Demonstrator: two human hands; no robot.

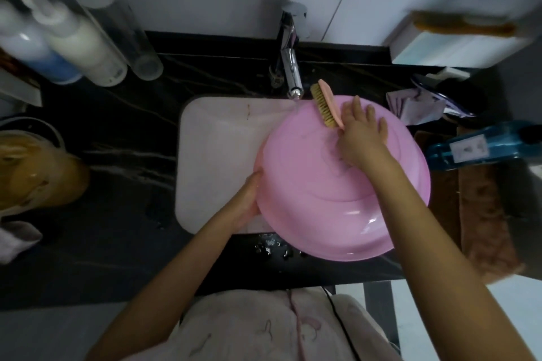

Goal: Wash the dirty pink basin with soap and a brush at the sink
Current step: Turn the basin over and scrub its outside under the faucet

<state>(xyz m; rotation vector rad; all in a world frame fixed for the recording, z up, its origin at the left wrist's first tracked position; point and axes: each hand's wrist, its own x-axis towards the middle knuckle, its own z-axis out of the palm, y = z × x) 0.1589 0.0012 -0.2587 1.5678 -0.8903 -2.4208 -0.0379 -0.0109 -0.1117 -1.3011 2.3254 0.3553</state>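
Observation:
The pink basin (337,199) lies over the right side of the white sink (217,149), its round pink surface facing me with grey smudges near the middle. My left hand (247,199) holds the basin's left rim. My right hand (356,138) rests on the basin's upper part and holds the handle of a pink brush (325,104), fingers spread. The brush's tan bristles face left, near the basin's far edge. The chrome tap (290,67) ends just beyond the brush.
Black counter (117,228) surrounds the sink, wet at the front. White and blue bottles (58,47) stand back left, a tan jar (35,173) at left. A blue bottle (481,146), brown towel (484,214) and crumpled cloth (416,105) lie right.

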